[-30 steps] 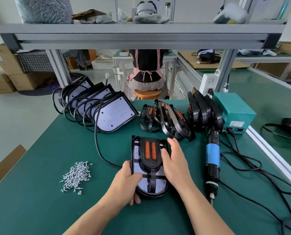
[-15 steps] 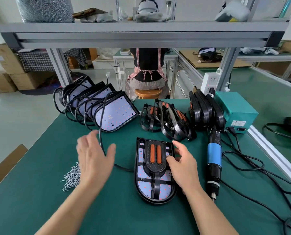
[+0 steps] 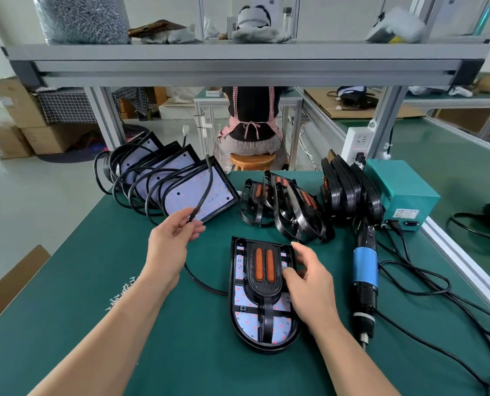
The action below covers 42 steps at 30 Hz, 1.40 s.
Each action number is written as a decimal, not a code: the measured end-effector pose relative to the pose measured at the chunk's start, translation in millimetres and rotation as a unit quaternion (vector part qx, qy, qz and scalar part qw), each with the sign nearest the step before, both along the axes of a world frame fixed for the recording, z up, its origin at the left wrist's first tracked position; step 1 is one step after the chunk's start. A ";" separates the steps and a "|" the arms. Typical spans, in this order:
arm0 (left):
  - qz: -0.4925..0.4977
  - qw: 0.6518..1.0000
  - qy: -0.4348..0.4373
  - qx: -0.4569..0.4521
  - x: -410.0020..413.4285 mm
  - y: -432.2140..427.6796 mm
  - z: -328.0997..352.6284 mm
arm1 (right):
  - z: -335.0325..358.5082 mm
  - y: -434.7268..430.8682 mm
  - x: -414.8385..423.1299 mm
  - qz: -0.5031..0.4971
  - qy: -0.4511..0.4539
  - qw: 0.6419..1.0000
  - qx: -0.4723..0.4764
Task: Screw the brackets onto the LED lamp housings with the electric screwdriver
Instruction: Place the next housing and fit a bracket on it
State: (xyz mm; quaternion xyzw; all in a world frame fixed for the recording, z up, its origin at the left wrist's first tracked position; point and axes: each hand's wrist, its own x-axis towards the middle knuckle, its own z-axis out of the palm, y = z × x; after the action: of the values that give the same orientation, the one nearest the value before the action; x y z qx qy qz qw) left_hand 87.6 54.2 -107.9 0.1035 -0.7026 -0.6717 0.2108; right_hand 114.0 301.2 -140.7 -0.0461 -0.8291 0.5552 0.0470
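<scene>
Left hand (image 3: 172,241) is pinching a black cable (image 3: 203,200) between thumb and fingertips, above the green table (image 3: 66,324). Right hand (image 3: 309,284) is gripping the lamp housing (image 3: 246,318) at its far right edge, with the thumb pressing on the bracket (image 3: 263,281) lying on top.

On the overhead shelf a clear bag (image 3: 80,18) is bulging with small silvery pieces, too fine to identify, and the frame is cutting off its top. Spare housings (image 3: 198,195) are leaning in a row at the table's far left, their cords looping over one another.

The lamp housing is lying flat at the table's centre, its long axis running away from the person, rounded end nearest. The bracket is lying along that axis, with its orange strips at the far end. Just to the right, the electric screwdriver (image 3: 365,264) is lying roughly parallel, and the right forearm is hiding its tip. The left forearm is covering part of the loose screws (image 3: 120,292).
</scene>
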 end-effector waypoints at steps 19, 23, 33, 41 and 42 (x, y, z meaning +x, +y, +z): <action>-0.182 0.979 -0.033 0.090 -47.1 -0.6 76.2 | 0.9 0.3 1.8 0.015 -0.006 1.000 0.000; -0.194 0.976 -0.073 0.060 -37.0 -0.4 54.0 | -1.4 -0.5 0.4 0.006 -0.002 1.000 -0.017; -0.113 0.962 -0.223 -0.110 -13.3 -26.5 -9.7 | -0.2 -1.3 1.8 -0.002 0.044 0.998 -0.039; -0.159 0.895 -0.163 -0.383 -18.1 3.7 -11.9 | -3.1 -2.1 -2.7 0.004 0.029 0.999 0.040; -0.157 0.896 -0.164 -0.382 -16.1 2.0 -10.8 | -2.9 -2.4 -2.9 0.006 0.026 0.999 0.043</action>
State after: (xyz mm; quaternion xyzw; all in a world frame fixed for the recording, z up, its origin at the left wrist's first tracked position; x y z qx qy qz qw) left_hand 71.5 56.2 -118.7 0.0121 -0.9369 -0.3492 0.0077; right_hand 111.1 298.9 -143.6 -0.0246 -0.8512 0.5199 0.0670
